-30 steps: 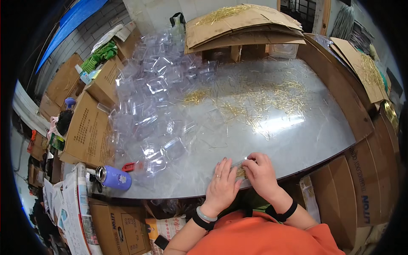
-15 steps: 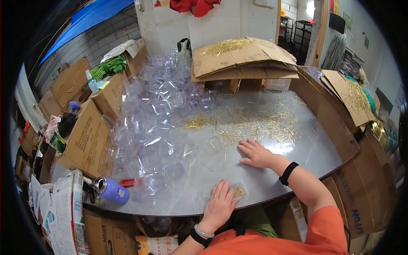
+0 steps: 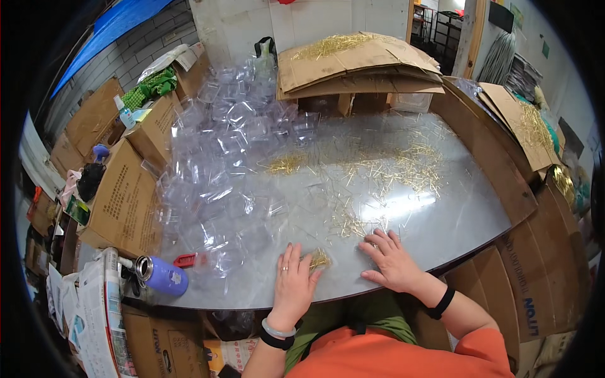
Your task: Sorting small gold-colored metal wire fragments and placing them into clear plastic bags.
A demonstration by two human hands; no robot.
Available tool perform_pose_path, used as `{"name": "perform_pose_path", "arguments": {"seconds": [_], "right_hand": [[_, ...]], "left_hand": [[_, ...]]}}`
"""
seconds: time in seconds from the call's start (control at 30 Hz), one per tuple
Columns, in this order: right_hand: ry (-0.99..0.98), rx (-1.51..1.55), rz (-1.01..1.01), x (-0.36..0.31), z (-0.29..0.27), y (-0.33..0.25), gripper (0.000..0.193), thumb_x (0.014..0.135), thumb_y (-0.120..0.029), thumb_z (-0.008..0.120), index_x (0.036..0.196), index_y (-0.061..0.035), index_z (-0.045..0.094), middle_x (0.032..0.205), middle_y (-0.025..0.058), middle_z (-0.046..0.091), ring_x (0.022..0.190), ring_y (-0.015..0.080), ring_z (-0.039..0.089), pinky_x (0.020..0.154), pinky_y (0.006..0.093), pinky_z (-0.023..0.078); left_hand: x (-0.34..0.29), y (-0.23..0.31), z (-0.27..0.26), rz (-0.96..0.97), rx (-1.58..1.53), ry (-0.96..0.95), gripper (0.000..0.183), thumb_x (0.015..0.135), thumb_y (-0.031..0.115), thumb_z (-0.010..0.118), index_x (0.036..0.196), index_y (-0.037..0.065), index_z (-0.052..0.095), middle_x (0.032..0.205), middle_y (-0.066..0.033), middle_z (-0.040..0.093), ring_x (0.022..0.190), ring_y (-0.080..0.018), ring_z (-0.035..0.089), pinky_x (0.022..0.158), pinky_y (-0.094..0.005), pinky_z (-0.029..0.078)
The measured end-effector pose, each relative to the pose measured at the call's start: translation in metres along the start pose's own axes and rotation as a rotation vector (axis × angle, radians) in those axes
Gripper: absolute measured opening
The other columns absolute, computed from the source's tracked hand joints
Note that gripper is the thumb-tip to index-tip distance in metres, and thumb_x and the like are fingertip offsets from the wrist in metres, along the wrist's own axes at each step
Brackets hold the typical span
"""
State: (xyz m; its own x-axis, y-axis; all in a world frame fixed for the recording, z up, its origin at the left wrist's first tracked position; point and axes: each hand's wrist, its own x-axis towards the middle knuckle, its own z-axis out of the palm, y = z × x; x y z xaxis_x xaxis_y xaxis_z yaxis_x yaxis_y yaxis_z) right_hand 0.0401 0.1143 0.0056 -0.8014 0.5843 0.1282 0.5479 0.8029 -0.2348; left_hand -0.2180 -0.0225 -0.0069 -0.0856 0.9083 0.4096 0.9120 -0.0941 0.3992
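Note:
My left hand [image 3: 292,281] lies near the table's front edge with its fingers stretched out. Beside its thumb is a small clear plastic box [image 3: 328,261] holding thin gold-coloured sticks; the thumb seems to rest against it. My right hand [image 3: 394,264] is flat on the table with fingers spread, its fingertips at the near end of a loose drift of gold sticks [image 3: 350,223]. More sticks [image 3: 416,169] are scattered farther back, and a denser small heap [image 3: 285,164] lies left of them. Clear plastic boxes [image 3: 230,135] cover the table's left side.
A purple bottle [image 3: 165,277] and a red tool [image 3: 184,260] lie at the front left. Cardboard boxes [image 3: 123,201] line the left side. Bent cardboard [image 3: 359,66] with gold sticks on top stands at the back. A cardboard wall [image 3: 485,148] borders the right edge.
My left hand and the small filled box have moved left and away from me. My right hand has come nearer, with some gold sticks drawn toward the front.

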Motion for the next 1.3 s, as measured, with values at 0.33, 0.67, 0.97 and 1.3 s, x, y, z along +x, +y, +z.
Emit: {"name": "perform_pose_path", "arguments": {"seconds": [0.33, 0.67, 0.97, 1.3], "right_hand": [[0.193, -0.086, 0.196, 0.028, 0.023, 0.007, 0.07, 0.099, -0.049, 0.054, 0.15, -0.0017, 0.045, 0.157, 0.0205, 0.042, 0.148, 0.0425, 0.034, 0.122, 0.0581, 0.022], [0.243, -0.064, 0.234, 0.012, 0.024, -0.017, 0.071, 0.099, -0.046, 0.057, 0.148, 0.0035, 0.045, 0.157, 0.0237, 0.042, 0.147, 0.0425, 0.036, 0.121, 0.0587, 0.023], [0.263, -0.026, 0.222, 0.011, 0.021, -0.023, 0.067, 0.099, -0.038, 0.06, 0.146, 0.007, 0.044, 0.156, 0.0277, 0.04, 0.146, 0.0465, 0.035, 0.121, 0.0574, 0.024], [0.571, 0.656, 0.255, 0.007, 0.018, -0.028, 0.032, 0.097, -0.019, 0.063, 0.125, -0.0039, 0.062, 0.128, 0.0225, 0.056, 0.125, 0.042, 0.051, 0.109, 0.0538, 0.038]], "left_hand": [[0.007, 0.004, -0.001, -0.041, -0.016, -0.007, 0.042, 0.097, 0.021, 0.066, 0.131, -0.002, 0.056, 0.148, -0.0278, 0.043, 0.141, -0.0483, 0.038, 0.117, -0.0587, 0.032], [-0.009, 0.04, -0.003, 0.119, -0.018, 0.17, 0.039, 0.09, 0.011, 0.071, 0.125, -0.001, 0.062, 0.133, -0.0212, 0.057, 0.125, -0.0414, 0.052, 0.106, -0.0505, 0.043], [-0.004, 0.054, 0.019, 0.19, -0.183, 0.004, 0.03, 0.085, 0.006, 0.074, 0.113, -0.002, 0.067, 0.116, -0.0166, 0.064, 0.109, -0.0365, 0.06, 0.096, -0.0449, 0.049], [0.005, 0.059, 0.026, 0.135, -0.07, -0.09, 0.077, 0.085, 0.032, 0.081, 0.137, -0.014, 0.047, 0.139, -0.0284, 0.048, 0.13, -0.0463, 0.047, 0.11, -0.0506, 0.041]]}}
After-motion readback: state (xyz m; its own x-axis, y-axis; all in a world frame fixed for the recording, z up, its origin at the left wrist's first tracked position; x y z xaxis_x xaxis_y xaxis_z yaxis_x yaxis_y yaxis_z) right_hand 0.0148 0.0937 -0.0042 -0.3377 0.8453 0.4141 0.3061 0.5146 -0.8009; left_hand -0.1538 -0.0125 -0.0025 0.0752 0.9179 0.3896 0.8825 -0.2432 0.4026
